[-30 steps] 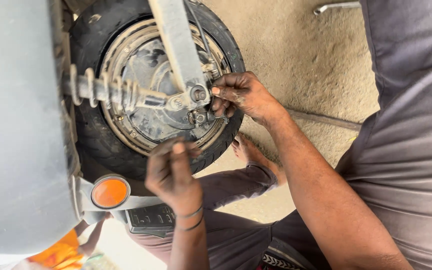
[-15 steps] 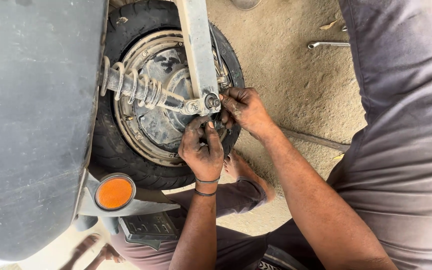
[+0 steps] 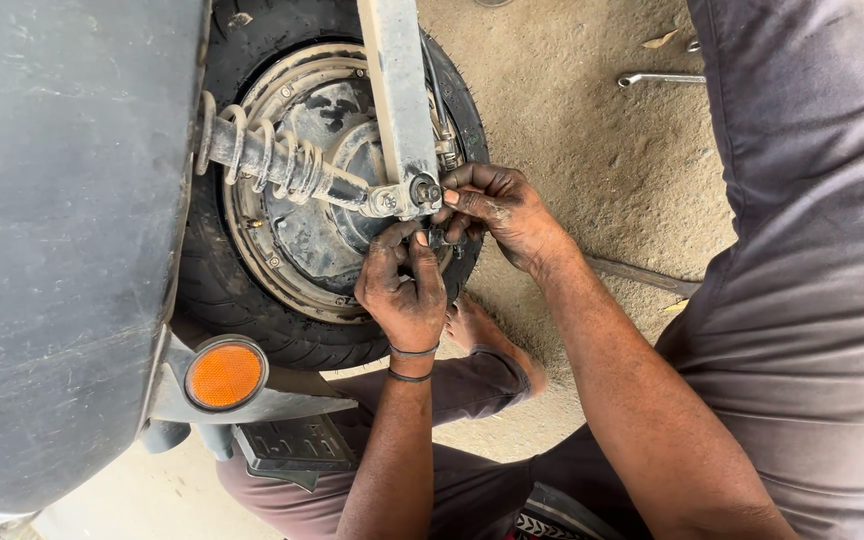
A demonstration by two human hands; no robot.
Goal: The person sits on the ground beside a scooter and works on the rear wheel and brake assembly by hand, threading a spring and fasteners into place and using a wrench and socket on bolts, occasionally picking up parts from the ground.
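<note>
The bolt [image 3: 424,190] I'm working at is sitting in the lower eye of the shock absorber [image 3: 282,165], a grey, grimy coil spring lying slanted across the wheel hub [image 3: 317,230]. It is passing through the pale metal bracket [image 3: 399,100], its round head facing me, just right of the hub's centre.

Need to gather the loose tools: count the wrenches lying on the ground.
1 for certain: a metal wrench on the sandy ground at upper right, beyond the wheel. A second tool end shows just above it by the sleeve; more may be hidden behind the person.
</note>
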